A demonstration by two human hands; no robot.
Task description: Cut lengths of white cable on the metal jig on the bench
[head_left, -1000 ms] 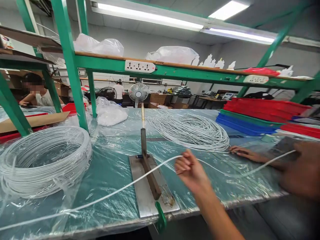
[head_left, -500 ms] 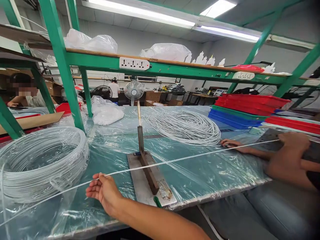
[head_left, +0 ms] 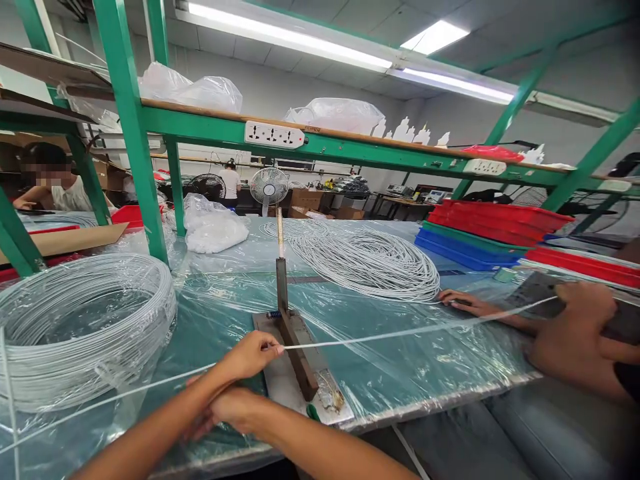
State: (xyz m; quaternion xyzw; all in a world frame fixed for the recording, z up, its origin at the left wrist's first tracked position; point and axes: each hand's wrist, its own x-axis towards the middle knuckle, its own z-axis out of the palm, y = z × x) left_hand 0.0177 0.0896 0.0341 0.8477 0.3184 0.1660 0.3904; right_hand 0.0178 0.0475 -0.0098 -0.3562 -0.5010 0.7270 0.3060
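A thin white cable [head_left: 350, 341] stretches across the table and over a metal plate [head_left: 327, 393] bearing a hinged bar with an upright lever [head_left: 282, 283]. My left hand [head_left: 257, 352] pinches the cable between thumb and fingertips, just left of the hinged bar. My right hand [head_left: 220, 413] is lower, crossed with my left forearm; its fingers are blurred and partly covered, so its grip does not show. At the right, another person's raised hand [head_left: 587, 300] holds the cable's far stretch. That person's other hand [head_left: 460, 301] rests beside a loose cable coil [head_left: 370, 263].
A large wrapped coil of white cable [head_left: 85, 333] stands on the left. Stacked red, green and blue trays [head_left: 480, 233] sit at the back right. A plastic bag [head_left: 215, 227] lies near the green post [head_left: 133, 133]. A shelf with a power strip [head_left: 275, 134] spans overhead.
My left hand has come in from the lower left and taken hold of the cable near the hinged bar. My right hand has shifted slightly down, beneath my left forearm.
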